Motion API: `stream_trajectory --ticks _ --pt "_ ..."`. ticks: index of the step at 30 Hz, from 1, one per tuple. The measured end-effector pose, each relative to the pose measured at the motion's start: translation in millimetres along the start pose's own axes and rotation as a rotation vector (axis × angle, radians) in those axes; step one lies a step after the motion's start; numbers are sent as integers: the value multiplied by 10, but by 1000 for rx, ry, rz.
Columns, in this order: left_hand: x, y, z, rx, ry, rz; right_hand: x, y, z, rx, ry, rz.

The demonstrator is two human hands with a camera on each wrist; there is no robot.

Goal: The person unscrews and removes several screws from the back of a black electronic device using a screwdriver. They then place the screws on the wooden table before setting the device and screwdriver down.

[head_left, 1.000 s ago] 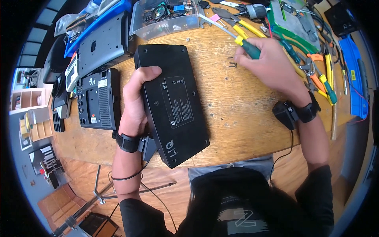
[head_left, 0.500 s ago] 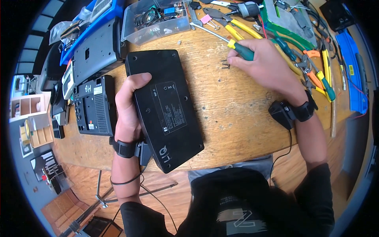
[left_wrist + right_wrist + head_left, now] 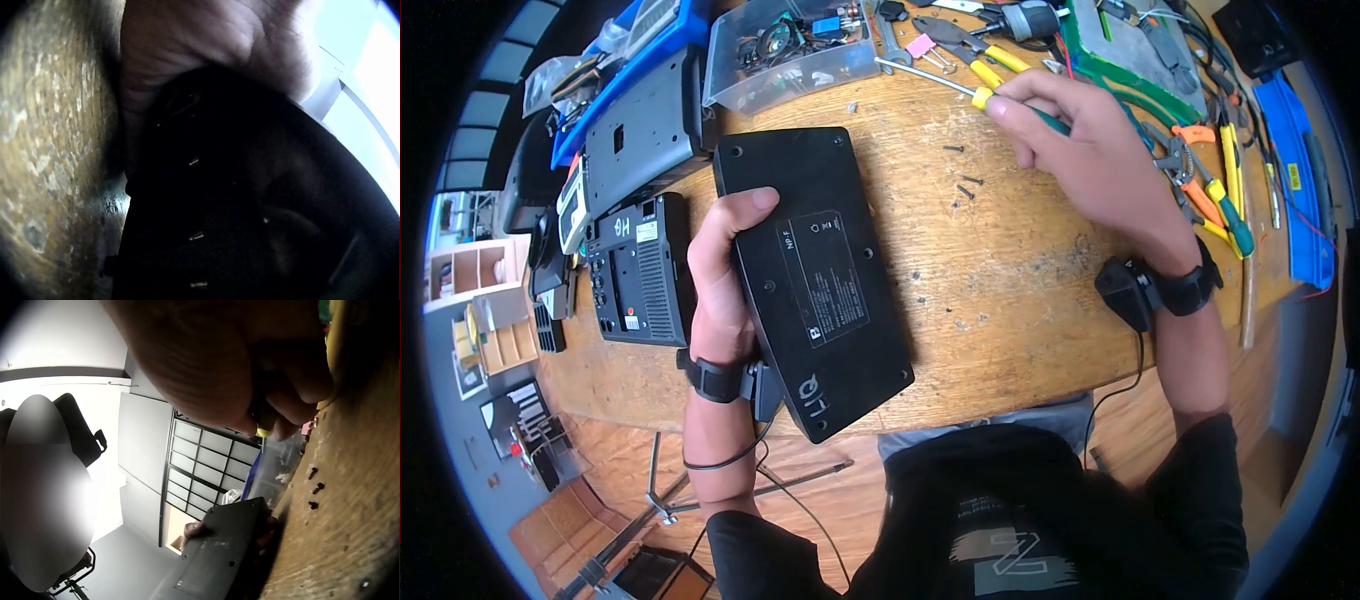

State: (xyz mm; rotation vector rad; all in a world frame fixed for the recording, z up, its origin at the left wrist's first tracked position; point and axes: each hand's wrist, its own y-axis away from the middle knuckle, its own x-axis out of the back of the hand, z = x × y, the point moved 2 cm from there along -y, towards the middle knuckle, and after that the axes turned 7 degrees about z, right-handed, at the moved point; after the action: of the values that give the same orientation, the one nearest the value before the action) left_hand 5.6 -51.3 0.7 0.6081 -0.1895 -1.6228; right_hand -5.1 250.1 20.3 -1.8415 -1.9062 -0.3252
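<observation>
My left hand (image 3: 722, 290) grips a flat black plastic case (image 3: 830, 180) along its left side, thumb over the top face. The case tilts above the wooden table, its printed label (image 3: 828, 280) up and screw holes at its corners. In the left wrist view, the palm (image 3: 206, 37) lies against the dark case. My right hand (image 3: 1090, 150) holds a screwdriver (image 3: 935, 80) with a green and yellow handle, its shaft pointing left. Below the right fingers, three small dark screws (image 3: 973, 181) lie on the wood, also seen as screws (image 3: 319, 487) in the right wrist view.
A clear bin of electronic parts (image 3: 790, 80) stands at the back. A second black device (image 3: 640, 270) and a larger dark panel (image 3: 645, 130) lie left. Pliers (image 3: 970, 50), a green-edged box (image 3: 1135, 60) and more hand tools crowd the back right.
My right hand has drawn back from the screws, which now lie spread out in plain view. The screwdriver stays in that hand. My left hand still holds the case.
</observation>
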Motion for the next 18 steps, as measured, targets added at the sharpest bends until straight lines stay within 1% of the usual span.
stream_trajectory --ticks 3,9,11,13,16,18 --pt "1 6 -2 20 0 -25 75 61 -180 136 87 66" --pt "-35 5 3 1 -23 -90 244 113 -282 195 -18 42" --pt "-19 -5 -4 -1 -31 -95 252 123 -306 150 -71 58" --pt "1 -11 -15 4 -37 -85 279 147 -372 38 -98 66" --pt "-5 4 -3 13 -32 -69 291 114 -329 -75 -213 117" --pt "-11 17 -1 20 -29 -67 298 97 -326 -84 -229 122"
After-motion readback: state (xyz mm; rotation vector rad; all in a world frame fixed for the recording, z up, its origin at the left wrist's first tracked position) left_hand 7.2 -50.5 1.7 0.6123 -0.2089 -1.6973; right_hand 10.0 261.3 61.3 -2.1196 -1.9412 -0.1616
